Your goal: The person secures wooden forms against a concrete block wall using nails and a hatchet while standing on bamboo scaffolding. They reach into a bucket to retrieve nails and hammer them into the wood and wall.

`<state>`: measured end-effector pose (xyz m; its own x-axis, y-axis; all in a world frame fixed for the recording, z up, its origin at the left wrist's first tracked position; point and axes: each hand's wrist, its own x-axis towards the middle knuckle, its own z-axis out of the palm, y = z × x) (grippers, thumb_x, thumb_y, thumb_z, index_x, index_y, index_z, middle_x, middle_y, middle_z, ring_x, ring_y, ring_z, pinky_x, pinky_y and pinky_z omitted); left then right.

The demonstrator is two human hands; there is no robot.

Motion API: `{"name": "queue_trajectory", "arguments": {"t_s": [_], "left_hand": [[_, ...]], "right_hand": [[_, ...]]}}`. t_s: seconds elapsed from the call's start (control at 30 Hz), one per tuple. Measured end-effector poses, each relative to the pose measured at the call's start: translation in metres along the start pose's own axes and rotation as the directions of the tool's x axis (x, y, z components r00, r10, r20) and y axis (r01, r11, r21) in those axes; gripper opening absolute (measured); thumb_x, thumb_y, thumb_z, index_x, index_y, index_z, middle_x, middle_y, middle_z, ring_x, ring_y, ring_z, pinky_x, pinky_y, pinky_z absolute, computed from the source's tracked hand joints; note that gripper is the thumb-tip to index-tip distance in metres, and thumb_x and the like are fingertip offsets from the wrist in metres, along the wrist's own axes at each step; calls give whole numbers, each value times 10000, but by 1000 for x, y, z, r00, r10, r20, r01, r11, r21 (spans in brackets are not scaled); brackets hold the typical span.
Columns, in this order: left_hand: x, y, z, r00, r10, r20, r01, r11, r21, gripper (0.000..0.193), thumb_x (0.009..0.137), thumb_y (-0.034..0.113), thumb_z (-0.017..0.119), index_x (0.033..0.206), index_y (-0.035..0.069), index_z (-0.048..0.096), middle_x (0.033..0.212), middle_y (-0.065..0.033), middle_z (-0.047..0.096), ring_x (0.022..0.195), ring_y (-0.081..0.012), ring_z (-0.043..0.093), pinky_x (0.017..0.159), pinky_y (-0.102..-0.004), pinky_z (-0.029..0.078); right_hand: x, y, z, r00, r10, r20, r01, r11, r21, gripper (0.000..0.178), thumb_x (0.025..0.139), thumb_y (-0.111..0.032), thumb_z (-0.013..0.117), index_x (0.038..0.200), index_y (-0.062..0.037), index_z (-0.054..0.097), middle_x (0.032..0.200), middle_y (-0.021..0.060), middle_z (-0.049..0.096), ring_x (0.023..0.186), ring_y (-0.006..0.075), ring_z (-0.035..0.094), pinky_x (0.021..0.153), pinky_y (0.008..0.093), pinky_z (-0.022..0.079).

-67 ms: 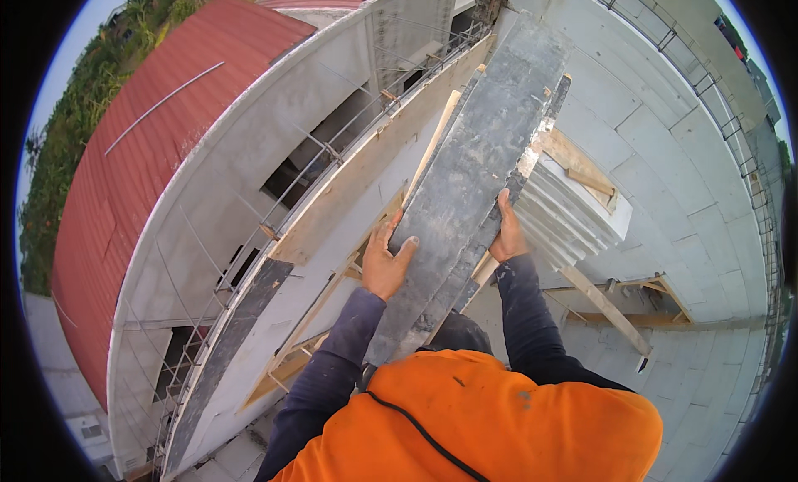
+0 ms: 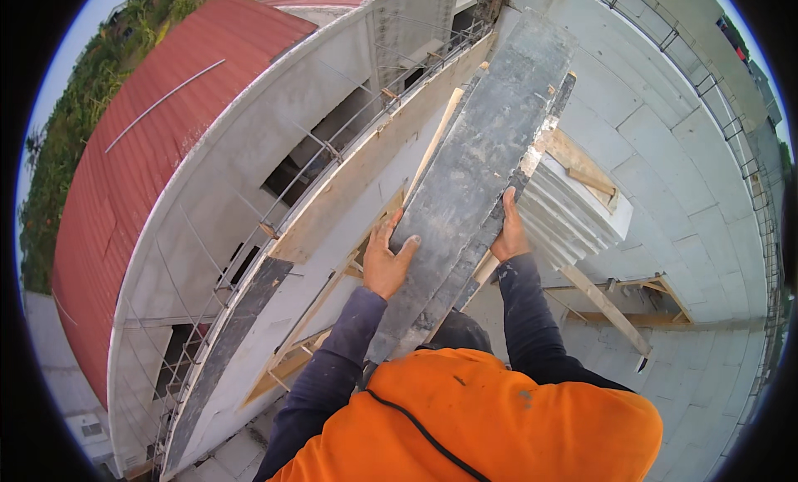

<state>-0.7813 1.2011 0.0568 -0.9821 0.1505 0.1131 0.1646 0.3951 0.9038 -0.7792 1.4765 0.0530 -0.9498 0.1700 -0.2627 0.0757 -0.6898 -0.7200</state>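
A long dark-grey formwork board [image 2: 478, 162], scuffed and stained with pale mortar, slants from my body up toward the far right. On its left edge my left hand [image 2: 389, 259] is clasped, the thumb lying over the face. The right edge rests in my right hand [image 2: 511, 231], thumb pointing up along it and the other fingers hidden beneath or behind. Light timber strips, one of them a batten [image 2: 438, 141], show along the board's left side. Its near end reaches my orange top, and I cannot tell what bears the far end.
Left of the board runs a wall-top plank form [image 2: 382, 153] with thin steel bars [image 2: 332, 149] beside it. Beyond lies a red metal roof [image 2: 166, 124]. At right are a pale block wall [image 2: 698, 166], a ribbed white step-like piece [image 2: 565, 212], a slanting timber [image 2: 608, 309] and a wooden-framed opening.
The board's far end has shifted very slightly to the right, and my right hand has moved a little with it. My left hand keeps its hold.
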Motion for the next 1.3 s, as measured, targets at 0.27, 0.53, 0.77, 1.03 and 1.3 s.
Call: {"name": "queue_trajectory", "arguments": {"t_s": [0.27,0.53,0.77,1.03,1.3], "left_hand": [[-4,13,-3,995,-52,-83,60,994,92,501,891,255,807,1319,33,671,1224,-155,630,1189,-338,617,1043,-439,495],[-14,25,-13,994,71,-86,-46,963,267,508,872,238,828,1314,26,698,1142,-148,615,1111,-326,628,979,-439,517],[-15,9,-12,994,5,-107,10,991,134,499,885,224,821,1326,24,700,1203,-147,622,1135,-298,621,1012,-421,508],[-7,-1,-4,1000,-6,17,5,998,59,470,905,223,818,1308,12,698,1217,-126,622,1070,-251,600,976,-392,504],[-20,7,8,989,55,139,-57,998,15,438,933,178,776,1340,48,681,1320,-150,611,1234,-275,568,1053,-418,473]], "right_hand": [[-1,11,-12,999,-14,-46,15,1000,13,634,1101,-559,550,1514,-79,526,1452,101,629,1315,287,623,1116,498,509],[-5,18,-3,997,-22,-71,22,1000,2,674,1098,-565,550,1558,-78,479,1514,132,585,1383,325,573,1160,535,467],[-21,14,13,986,60,-157,-73,994,-76,895,1009,-681,631,1592,-39,411,1517,143,558,1395,290,556,1172,484,467],[-36,15,-2,970,-67,-232,17,977,-211,960,871,-566,860,1523,11,456,1449,192,586,1345,300,589,1118,447,507],[-91,-3,-33,877,-185,-443,197,980,-21,601,882,-326,870,1330,-3,634,1205,143,692,1102,269,699,971,464,586]]}}
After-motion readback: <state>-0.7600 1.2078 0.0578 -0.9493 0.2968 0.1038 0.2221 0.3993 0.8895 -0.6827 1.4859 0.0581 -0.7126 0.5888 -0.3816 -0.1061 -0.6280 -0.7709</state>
